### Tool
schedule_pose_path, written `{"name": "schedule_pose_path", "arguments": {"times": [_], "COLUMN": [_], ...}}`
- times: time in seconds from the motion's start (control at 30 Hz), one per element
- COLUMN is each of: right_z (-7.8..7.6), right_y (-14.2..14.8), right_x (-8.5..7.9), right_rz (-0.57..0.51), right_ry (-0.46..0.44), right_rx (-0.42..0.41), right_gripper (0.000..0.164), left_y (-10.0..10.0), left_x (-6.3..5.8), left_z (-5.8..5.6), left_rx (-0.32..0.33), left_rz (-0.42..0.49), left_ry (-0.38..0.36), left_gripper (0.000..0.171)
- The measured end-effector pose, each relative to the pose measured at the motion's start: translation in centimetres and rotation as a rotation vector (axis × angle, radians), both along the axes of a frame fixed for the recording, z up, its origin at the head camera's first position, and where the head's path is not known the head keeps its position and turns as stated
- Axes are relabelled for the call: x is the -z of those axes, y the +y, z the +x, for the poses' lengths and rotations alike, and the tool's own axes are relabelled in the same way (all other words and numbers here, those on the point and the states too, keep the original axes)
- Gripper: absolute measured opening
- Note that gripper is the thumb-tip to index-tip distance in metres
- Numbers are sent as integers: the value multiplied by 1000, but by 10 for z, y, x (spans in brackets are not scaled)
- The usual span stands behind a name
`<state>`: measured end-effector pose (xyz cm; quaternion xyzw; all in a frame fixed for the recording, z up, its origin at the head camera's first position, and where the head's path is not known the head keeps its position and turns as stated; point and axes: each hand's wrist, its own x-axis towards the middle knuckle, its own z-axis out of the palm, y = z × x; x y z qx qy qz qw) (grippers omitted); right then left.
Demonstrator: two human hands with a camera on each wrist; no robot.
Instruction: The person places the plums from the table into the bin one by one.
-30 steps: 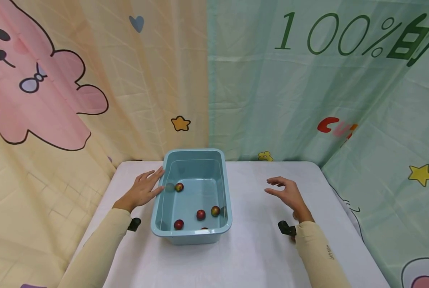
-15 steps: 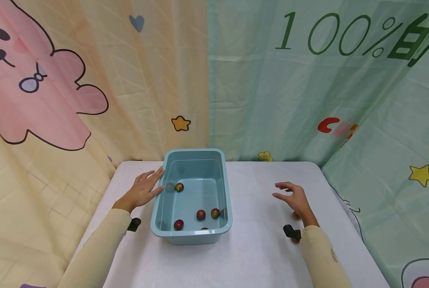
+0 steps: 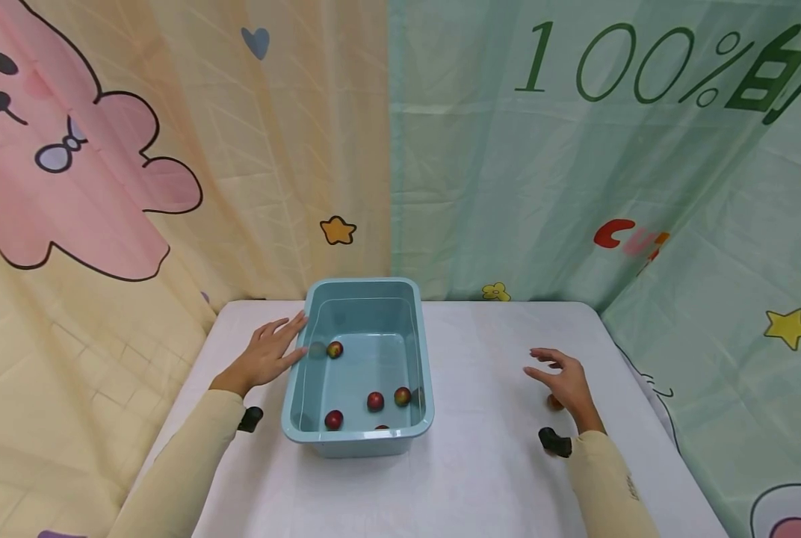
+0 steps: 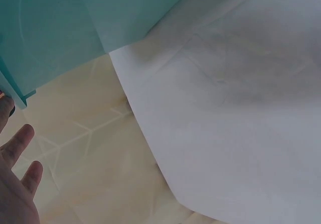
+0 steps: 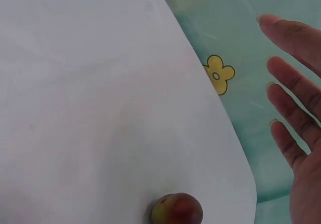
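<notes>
A light blue plastic tub [image 3: 356, 444] stands on the white table. Inside it lie several small round red-and-green fruits [image 3: 375, 401], spread over the floor of the tub. My left hand [image 3: 264, 360] rests with spread fingers on the tub's left rim; in the left wrist view its fingers [image 4: 19, 142] are at the tub's edge. To the right, my right hand [image 3: 567, 382] hovers over the table, its fingers loosely bent and holding nothing. Just under that hand is another fruit [image 3: 554, 403], also seen in the right wrist view as a red-green fruit [image 5: 177, 209], partly cut off by the frame.
The white table [image 3: 471, 418] has printed curtains [image 3: 501, 187] hanging close behind it and along both sides. A dark cord [image 3: 672, 418] runs down by the table's right edge. Black cameras are strapped to both wrists.
My right hand has moved to the right and toward me, still holding nothing, baring then partly covering the loose fruits below. The left hand and tub have stayed put.
</notes>
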<state>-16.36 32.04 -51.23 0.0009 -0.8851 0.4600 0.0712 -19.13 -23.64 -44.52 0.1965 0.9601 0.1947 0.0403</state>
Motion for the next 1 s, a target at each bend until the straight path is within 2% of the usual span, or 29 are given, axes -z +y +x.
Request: {"name": "schedule_pose_path", "arguments": {"times": [0.3, 0.37, 0.4, 0.43, 0.6, 0.63, 0.67, 0.83, 1.0], "right_z": [8, 8, 5, 5, 7, 12, 13, 19, 25], "right_y": [10, 11, 16, 18, 23, 20, 20, 25, 28], "right_x": [13, 19, 30, 34, 37, 29, 29, 39, 51], "right_rz": [-21, -35, -44, -37, -67, -67, -81, -55, -41], "right_ry": [0, 2, 15, 7, -74, -113, -141, -259, -288], "right_rx": [71, 102, 119, 133, 151, 151, 153, 159, 171], "right_gripper": [45, 45, 44, 44, 50, 51, 53, 59, 56], "left_y": [0, 0, 0, 0, 0, 0, 1, 1, 0], "left_x": [0, 0, 0, 0, 0, 0, 0, 0, 0], "left_z": [0, 0, 0, 0, 0, 0, 0, 0, 0], "left_rx": [-7, -5, -4, -3, -3, -4, -5, -6, -6], "left_rz": [-1, 0, 1, 1, 3, 3, 4, 12, 3], "left_ry": [-3, -3, -3, -2, -1, -1, -1, -1, 2], "left_gripper": [73, 73, 73, 73, 71, 70, 70, 69, 72]}}
